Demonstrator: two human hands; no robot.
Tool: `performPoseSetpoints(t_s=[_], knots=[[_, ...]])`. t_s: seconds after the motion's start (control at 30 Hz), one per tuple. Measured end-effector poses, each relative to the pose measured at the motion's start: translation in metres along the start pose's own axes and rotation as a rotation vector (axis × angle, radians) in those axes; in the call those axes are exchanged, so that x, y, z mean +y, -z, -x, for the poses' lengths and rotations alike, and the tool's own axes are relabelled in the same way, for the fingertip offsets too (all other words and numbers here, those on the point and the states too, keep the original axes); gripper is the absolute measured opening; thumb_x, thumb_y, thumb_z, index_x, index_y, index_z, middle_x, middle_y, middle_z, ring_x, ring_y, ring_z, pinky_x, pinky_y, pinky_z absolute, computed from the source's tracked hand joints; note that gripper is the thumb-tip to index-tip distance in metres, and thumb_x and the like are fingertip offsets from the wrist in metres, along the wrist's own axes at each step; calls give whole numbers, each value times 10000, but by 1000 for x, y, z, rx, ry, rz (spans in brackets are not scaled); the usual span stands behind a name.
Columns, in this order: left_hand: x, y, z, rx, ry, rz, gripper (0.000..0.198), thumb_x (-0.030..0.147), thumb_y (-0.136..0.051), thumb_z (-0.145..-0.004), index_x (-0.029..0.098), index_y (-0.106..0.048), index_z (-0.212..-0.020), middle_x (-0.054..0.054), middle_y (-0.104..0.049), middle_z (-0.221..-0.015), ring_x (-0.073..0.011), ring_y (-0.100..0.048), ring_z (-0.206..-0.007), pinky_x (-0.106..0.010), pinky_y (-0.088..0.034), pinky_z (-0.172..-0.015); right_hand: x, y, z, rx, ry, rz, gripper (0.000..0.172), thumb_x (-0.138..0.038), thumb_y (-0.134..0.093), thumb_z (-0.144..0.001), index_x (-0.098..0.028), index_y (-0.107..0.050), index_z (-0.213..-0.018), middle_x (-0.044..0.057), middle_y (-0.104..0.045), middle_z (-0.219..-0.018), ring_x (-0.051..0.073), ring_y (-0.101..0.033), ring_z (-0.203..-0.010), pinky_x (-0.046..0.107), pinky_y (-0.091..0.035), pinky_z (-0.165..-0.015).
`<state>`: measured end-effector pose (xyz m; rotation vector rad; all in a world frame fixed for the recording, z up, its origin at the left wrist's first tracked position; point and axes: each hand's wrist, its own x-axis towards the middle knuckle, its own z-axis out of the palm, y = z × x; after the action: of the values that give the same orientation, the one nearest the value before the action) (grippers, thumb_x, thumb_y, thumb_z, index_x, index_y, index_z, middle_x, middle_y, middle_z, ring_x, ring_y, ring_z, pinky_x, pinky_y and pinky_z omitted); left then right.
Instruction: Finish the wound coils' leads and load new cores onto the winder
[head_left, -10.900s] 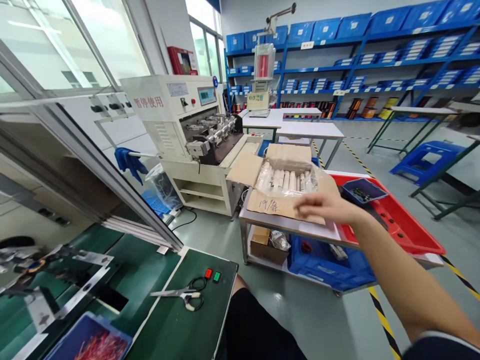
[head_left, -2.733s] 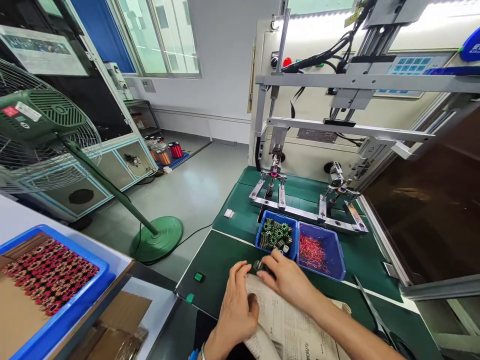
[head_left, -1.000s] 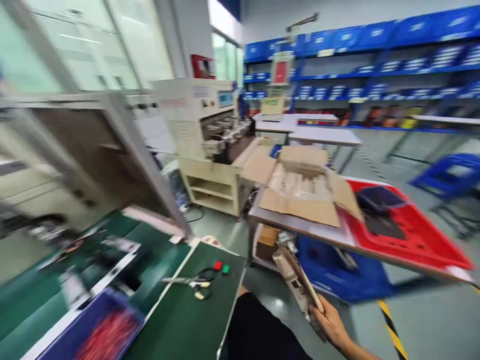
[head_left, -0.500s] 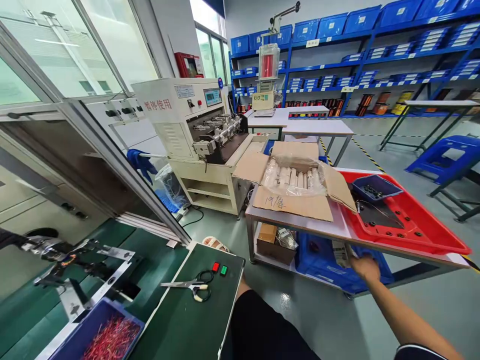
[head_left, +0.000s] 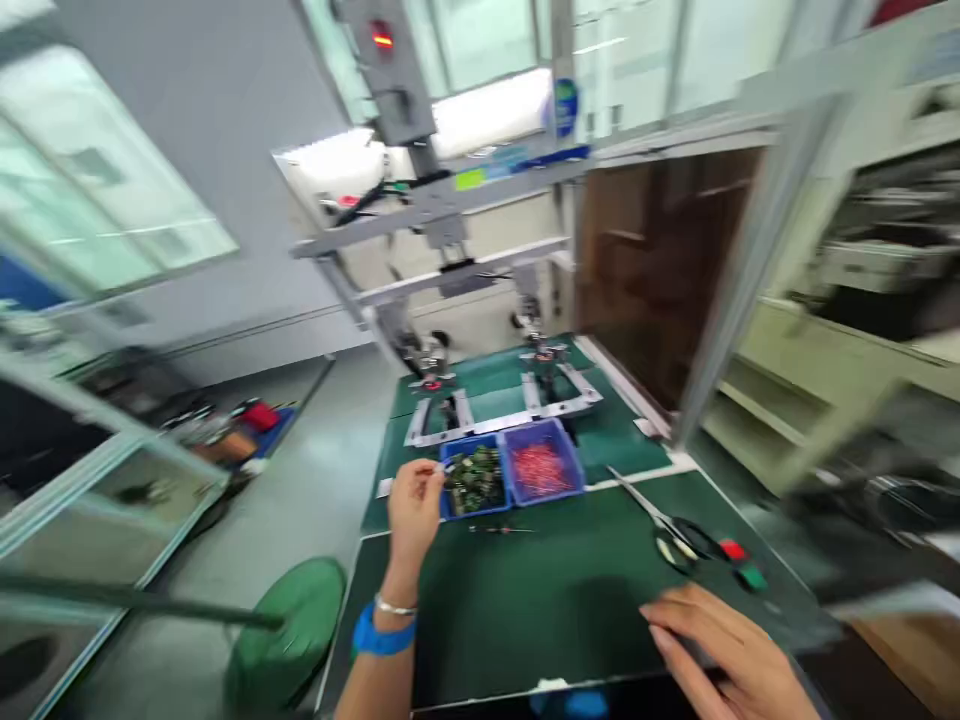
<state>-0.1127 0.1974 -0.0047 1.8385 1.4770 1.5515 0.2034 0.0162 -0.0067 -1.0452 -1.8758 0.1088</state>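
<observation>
My left hand (head_left: 415, 508), with a blue band and a bracelet at the wrist, is closed at the left rim of a blue bin (head_left: 474, 482) of small green parts. Whatever its fingertips pinch is too small and blurred to name. Beside that bin, a purple-blue bin (head_left: 545, 462) holds thin red wire pieces. A small thin part (head_left: 501, 529) lies on the green bench top (head_left: 525, 610) in front of the bins. Over the bench's front right, my right hand (head_left: 724, 645) has its fingers stretched out and holds nothing visible. Scissors (head_left: 660, 520) lie beyond it.
A red button (head_left: 732, 549) and a green button (head_left: 751, 577) sit near the bench's right edge. Behind the bins stands a metal fixture (head_left: 502, 415) under an overhead machine frame (head_left: 442, 215). A green round stool (head_left: 289, 630) is on the floor at left.
The view has swung left from the side table to the bench. My right hand has come from the side table's lower shelf to the bench, and my left hand has come into view.
</observation>
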Motion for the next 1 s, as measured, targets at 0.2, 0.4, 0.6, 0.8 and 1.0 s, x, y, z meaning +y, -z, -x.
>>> performPoseSetpoints(t_s=[0.2,0.4,0.6,0.8,1.0], knots=[[-8,47,0,83,-93,-128,122,286,-572,-941,185,-640,-946,-46,-632,-896,-163,-631,-784,-306,-548,-716,-21,-137,-148,-416,201,94,435,-299,-487,-973,-161,-575,-1376,138,-576,-1430,288,-505,-1344,493,-423,-1108],[3,41,7,-48,-183,-139,108,215,-524,-943,201,-627,-974,-68,-648,-942,-194,-642,-860,-324,-558,-749,10,-175,-151,-465,194,151,455,-391,-571,-941,-135,-639,-1311,189,-600,-1390,365,-503,-1337,619,-331,-1099],[19,37,16,-350,-235,-119,163,131,-527,-914,226,-644,-974,-56,-666,-960,-193,-646,-905,-325,-550,-803,33,-149,-132,-294,233,108,270,-155,-517,-927,-207,-696,-1123,114,-711,-1227,295,-608,-1171,522,-437,-959],[20,35,19,-569,-251,-263,275,23,-557,-819,222,-636,-992,-67,-666,-1049,-230,-618,-993,-399,-524,-889,47,-151,-136,-44,240,28,225,-101,-511,-922,-185,-694,-1024,101,-743,-1003,254,-633,-991,440,-497,-843],[15,34,17,-455,-232,-239,265,32,-497,-862,216,-641,-986,-85,-657,-1058,-221,-624,-1018,-390,-540,-902,36,-139,-132,34,233,-54,207,-68,-548,-904,-192,-666,-1021,64,-723,-905,215,-629,-894,380,-545,-789]])
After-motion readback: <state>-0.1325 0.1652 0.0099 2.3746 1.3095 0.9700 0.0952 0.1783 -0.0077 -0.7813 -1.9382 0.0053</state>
